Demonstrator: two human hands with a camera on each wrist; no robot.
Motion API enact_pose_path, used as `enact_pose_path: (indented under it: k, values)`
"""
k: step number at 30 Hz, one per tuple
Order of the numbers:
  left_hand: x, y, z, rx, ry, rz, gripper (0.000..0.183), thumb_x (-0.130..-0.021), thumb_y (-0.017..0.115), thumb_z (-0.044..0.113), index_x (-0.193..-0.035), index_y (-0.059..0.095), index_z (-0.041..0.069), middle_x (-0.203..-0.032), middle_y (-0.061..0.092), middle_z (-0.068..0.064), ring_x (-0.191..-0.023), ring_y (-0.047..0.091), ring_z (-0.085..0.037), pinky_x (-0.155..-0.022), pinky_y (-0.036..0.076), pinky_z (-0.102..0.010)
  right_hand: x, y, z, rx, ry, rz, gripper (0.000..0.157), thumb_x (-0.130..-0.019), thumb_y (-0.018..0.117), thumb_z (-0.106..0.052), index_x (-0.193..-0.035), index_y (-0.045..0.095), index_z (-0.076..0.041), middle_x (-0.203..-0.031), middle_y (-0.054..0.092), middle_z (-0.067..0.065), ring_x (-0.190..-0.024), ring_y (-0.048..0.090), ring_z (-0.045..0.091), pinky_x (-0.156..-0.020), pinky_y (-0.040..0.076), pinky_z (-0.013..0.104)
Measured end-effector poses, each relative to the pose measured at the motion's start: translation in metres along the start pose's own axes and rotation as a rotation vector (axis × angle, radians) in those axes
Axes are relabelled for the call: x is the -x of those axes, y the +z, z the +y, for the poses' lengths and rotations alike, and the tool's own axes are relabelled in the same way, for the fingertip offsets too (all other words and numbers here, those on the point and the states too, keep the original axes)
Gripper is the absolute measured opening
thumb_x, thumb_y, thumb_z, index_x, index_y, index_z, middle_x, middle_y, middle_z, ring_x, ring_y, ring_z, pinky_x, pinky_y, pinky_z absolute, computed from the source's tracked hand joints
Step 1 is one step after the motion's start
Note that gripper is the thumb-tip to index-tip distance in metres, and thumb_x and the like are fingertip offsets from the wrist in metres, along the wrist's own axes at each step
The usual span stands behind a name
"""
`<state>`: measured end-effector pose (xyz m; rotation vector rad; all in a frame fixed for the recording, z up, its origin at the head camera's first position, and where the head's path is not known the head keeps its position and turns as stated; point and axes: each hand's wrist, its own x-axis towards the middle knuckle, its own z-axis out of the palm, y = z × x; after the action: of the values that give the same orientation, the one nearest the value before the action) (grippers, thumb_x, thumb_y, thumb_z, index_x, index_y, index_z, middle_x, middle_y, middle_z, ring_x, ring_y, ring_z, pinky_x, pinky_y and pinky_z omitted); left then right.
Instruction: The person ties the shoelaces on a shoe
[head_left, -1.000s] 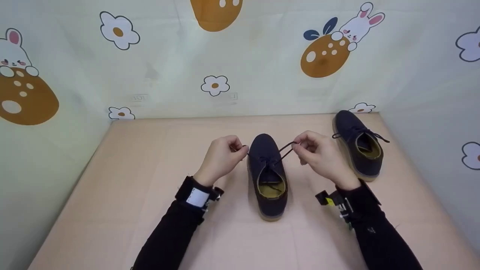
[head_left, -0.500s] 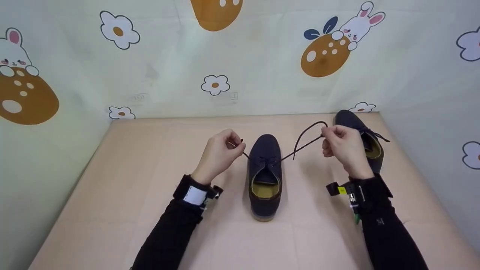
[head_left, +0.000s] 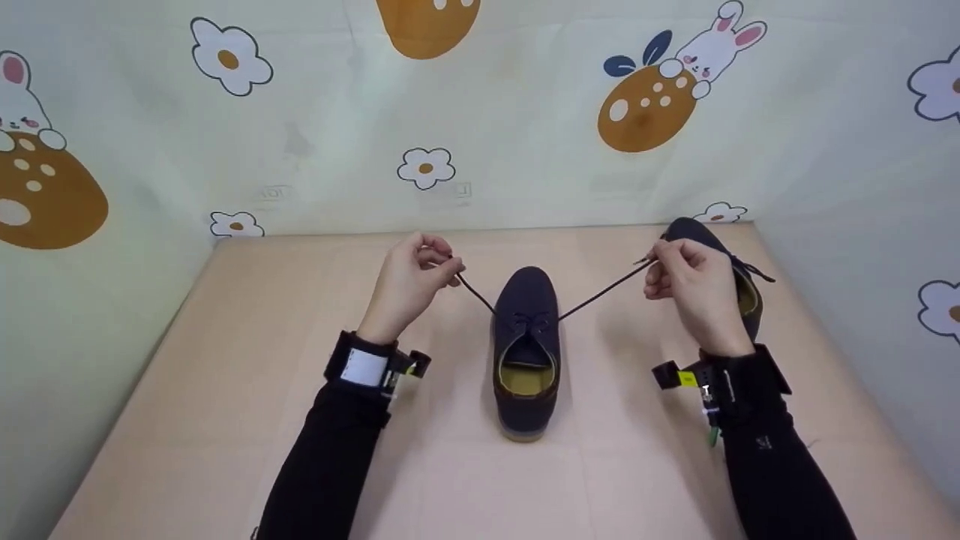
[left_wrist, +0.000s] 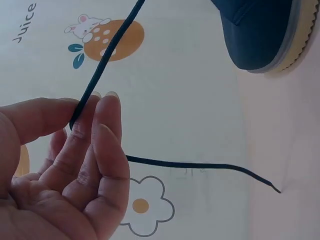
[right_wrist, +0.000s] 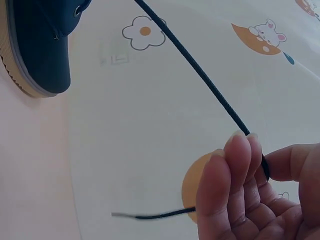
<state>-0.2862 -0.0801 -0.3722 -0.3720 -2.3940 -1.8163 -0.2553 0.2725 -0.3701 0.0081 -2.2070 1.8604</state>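
Observation:
A dark navy shoe (head_left: 525,300) stands in the middle of the table, toe pointing away. To its left, my left hand (head_left: 412,281) pinches one end of the shoelace (head_left: 478,293) between thumb and fingers. My right hand (head_left: 694,289) pinches the other end, out to the right and in front of a second shoe. Both lace lengths run taut and slanting up from the eyelets. In the left wrist view a loose lace tip (left_wrist: 215,165) trails out beyond the fingers. The right wrist view also has a loose tip (right_wrist: 160,216) sticking out past the fingers (right_wrist: 215,185).
The second navy shoe (head_left: 690,229), its lace tied in a bow, stands at the back right, partly hidden by my right hand. A pale table (head_left: 300,337) meets a patterned cloth wall (head_left: 337,150) at the back and sides.
The right hand has pulled its lace out to the right, and the loop there has straightened. My left hand has moved up and left, drawing its lace tight.

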Motion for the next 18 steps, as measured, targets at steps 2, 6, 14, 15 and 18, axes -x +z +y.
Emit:
enact_pose_path:
  k: [2, 6, 14, 15, 18]
  values:
    - [-0.008, 0.004, 0.006, -0.003, 0.004, -0.002, 0.017, -0.089, 0.071, 0.004, -0.098, 0.057, 0.001, -0.086, 0.071, -0.011, -0.072, 0.069, -0.023, -0.071, 0.056, -0.034, 0.001, 0.0, -0.004, -0.019, -0.011, -0.003, 0.031, -0.101, 0.059, -0.025, -0.097, 0.065, 0.005, -0.074, 0.064, 0.015, -0.058, 0.064, 0.021, -0.06, 0.058, 0.032]
    - [-0.029, 0.028, 0.029, -0.092, 0.057, -0.065, 0.015, -0.089, 0.073, 0.007, -0.094, 0.058, 0.004, -0.083, 0.072, -0.006, -0.073, 0.068, -0.019, -0.072, 0.055, -0.032, 0.005, -0.002, -0.01, -0.007, -0.021, 0.015, 0.03, -0.1, 0.06, -0.025, -0.097, 0.066, 0.004, -0.075, 0.064, 0.015, -0.06, 0.065, 0.022, -0.06, 0.058, 0.032]
    - [-0.046, 0.098, 0.063, -0.218, 0.203, -0.435, 0.014, -0.091, 0.073, 0.011, -0.097, 0.062, 0.005, -0.096, 0.073, -0.001, -0.088, 0.069, -0.009, -0.076, 0.053, -0.024, 0.008, 0.0, -0.014, -0.036, -0.041, 0.011, 0.029, -0.099, 0.063, -0.024, -0.097, 0.066, 0.005, -0.077, 0.064, 0.016, -0.063, 0.065, 0.023, -0.061, 0.058, 0.033]
    - [-0.046, 0.101, 0.062, -0.253, 0.202, -0.482, 0.014, -0.092, 0.072, 0.014, -0.1, 0.063, 0.006, -0.101, 0.072, -0.001, -0.093, 0.068, -0.009, -0.078, 0.053, -0.024, 0.008, 0.0, -0.014, -0.039, -0.045, 0.001, 0.029, -0.098, 0.064, -0.024, -0.097, 0.066, 0.005, -0.076, 0.064, 0.016, -0.062, 0.065, 0.023, -0.061, 0.058, 0.033]
    - [-0.044, 0.099, 0.054, -0.378, 0.206, -0.558, 0.015, -0.097, 0.066, 0.02, -0.106, 0.065, 0.008, -0.111, 0.068, -0.002, -0.104, 0.065, -0.013, -0.086, 0.051, -0.027, 0.008, -0.004, -0.013, -0.054, -0.046, -0.04, 0.028, -0.097, 0.065, -0.021, -0.097, 0.066, 0.007, -0.076, 0.065, 0.018, -0.062, 0.065, 0.023, -0.061, 0.058, 0.034]
